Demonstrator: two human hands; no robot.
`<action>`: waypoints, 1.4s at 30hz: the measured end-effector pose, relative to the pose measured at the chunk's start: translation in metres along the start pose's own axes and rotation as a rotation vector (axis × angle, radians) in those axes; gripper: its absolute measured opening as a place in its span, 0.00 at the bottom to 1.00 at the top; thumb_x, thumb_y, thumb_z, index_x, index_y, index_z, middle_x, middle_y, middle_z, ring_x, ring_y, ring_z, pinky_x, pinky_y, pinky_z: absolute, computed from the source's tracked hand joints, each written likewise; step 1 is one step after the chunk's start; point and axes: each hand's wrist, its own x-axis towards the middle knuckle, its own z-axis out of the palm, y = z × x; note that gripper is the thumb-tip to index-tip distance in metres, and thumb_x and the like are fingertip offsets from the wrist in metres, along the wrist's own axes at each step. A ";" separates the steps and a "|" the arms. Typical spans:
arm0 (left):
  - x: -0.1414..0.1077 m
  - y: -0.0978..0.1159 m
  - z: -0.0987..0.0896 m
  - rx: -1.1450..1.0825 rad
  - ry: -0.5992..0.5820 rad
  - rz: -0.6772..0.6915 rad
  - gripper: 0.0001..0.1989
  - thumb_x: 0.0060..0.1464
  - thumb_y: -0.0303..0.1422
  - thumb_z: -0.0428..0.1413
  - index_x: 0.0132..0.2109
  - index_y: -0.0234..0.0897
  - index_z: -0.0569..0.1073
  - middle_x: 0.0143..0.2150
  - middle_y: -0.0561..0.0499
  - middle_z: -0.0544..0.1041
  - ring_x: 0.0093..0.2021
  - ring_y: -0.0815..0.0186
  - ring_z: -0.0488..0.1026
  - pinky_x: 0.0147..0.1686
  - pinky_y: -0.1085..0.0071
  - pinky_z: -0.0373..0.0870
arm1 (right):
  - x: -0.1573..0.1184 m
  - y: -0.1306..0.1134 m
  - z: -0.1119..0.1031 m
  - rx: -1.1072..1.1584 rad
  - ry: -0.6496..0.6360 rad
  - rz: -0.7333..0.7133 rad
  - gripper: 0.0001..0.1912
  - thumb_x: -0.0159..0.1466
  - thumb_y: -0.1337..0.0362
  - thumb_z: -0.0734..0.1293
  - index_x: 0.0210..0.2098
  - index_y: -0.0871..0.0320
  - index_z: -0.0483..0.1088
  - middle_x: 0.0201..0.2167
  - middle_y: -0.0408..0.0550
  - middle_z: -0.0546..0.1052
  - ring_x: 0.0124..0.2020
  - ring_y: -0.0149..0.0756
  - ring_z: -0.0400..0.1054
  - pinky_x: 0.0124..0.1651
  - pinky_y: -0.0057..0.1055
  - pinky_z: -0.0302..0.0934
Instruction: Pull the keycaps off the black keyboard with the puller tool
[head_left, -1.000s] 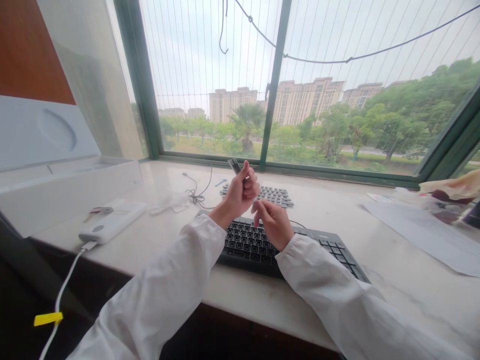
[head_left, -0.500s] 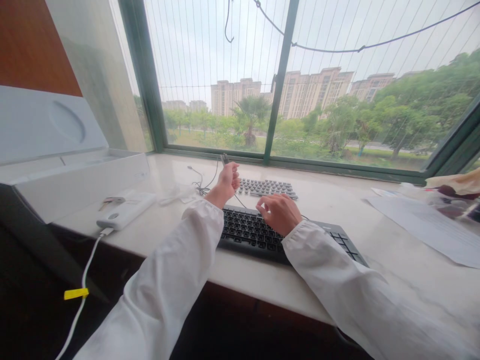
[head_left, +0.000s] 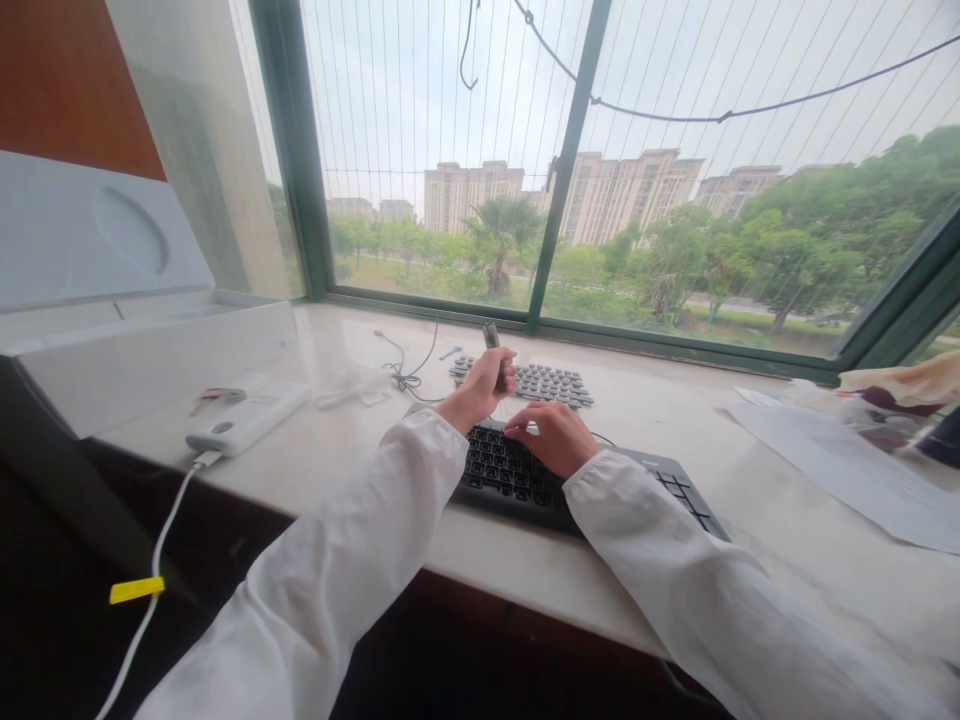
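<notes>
A black keyboard (head_left: 525, 485) lies near the front edge of the white table, its main block showing bare key sockets. My left hand (head_left: 484, 385) is closed in a fist above its back edge, around a dark stick-like handle (head_left: 490, 336) that pokes up from the top. The handle's lower end is hidden. My right hand (head_left: 555, 437) rests over the middle of the keyboard, thumb and forefinger pressed together; what they hold, if anything, cannot be made out. Just behind the hands, loose grey keycaps (head_left: 555, 384) lie in rows.
A small blue stick (head_left: 451, 352) and a thin black cable (head_left: 405, 380) lie behind to the left. A white power bank (head_left: 244, 425) with a white cord, a clear plastic bag (head_left: 352, 388) and a white box (head_left: 172, 345) stand left. Papers (head_left: 847, 465) lie right, the window (head_left: 435, 120) behind.
My left hand has moved right and slightly down with the dark handle, now in front of the keycaps, uncovering the blue stick. My right thumb and forefinger have come closer together.
</notes>
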 end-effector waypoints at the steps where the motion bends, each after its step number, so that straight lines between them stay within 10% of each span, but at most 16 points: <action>1: -0.001 -0.001 0.001 0.008 -0.003 -0.001 0.13 0.43 0.27 0.55 0.22 0.37 0.55 0.17 0.59 0.54 0.15 0.77 0.52 0.13 0.79 0.49 | 0.000 0.000 0.000 -0.006 -0.007 0.009 0.08 0.61 0.61 0.67 0.35 0.53 0.78 0.31 0.45 0.78 0.35 0.32 0.71 0.43 0.28 0.59; 13: -0.018 -0.012 0.004 0.280 -0.037 0.045 0.10 0.42 0.29 0.54 0.20 0.35 0.60 0.20 0.56 0.57 0.18 0.76 0.54 0.17 0.78 0.54 | 0.000 0.003 0.008 -0.087 -0.016 0.010 0.08 0.62 0.64 0.64 0.34 0.55 0.77 0.32 0.45 0.77 0.34 0.32 0.70 0.42 0.28 0.57; 35: -0.026 -0.027 0.002 0.121 0.263 0.186 0.10 0.48 0.26 0.53 0.24 0.35 0.59 0.18 0.59 0.55 0.18 0.77 0.53 0.17 0.77 0.50 | -0.002 -0.006 0.001 -0.126 -0.075 0.052 0.10 0.64 0.61 0.63 0.36 0.56 0.76 0.36 0.49 0.77 0.38 0.37 0.70 0.45 0.32 0.56; 42: -0.025 -0.031 0.000 0.161 0.181 0.197 0.12 0.46 0.25 0.52 0.22 0.36 0.57 0.17 0.59 0.54 0.17 0.77 0.51 0.17 0.77 0.50 | 0.000 -0.002 0.008 -0.029 -0.096 0.085 0.09 0.63 0.64 0.63 0.38 0.58 0.75 0.36 0.50 0.75 0.39 0.35 0.70 0.45 0.28 0.58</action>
